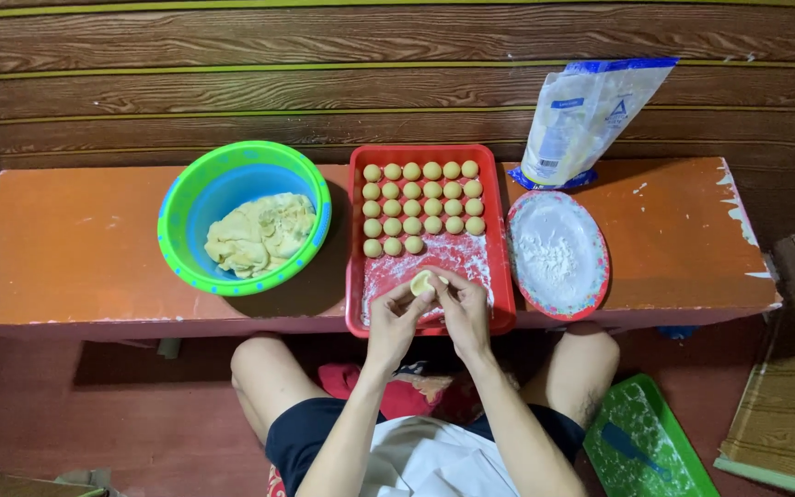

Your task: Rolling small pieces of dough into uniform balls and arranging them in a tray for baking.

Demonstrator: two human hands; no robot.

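While over red tray (pixel 501 276), left hand (pixel 395 319), right hand (pixel 464 311) grip dough piece (pixel 422 282), seemingly pinched.

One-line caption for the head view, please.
Both hands pinch a yellow dough piece over the floured red plastic tray.

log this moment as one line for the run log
left hand + right hand: pinching dough piece | over red tray | dough balls in rows | green bowl left
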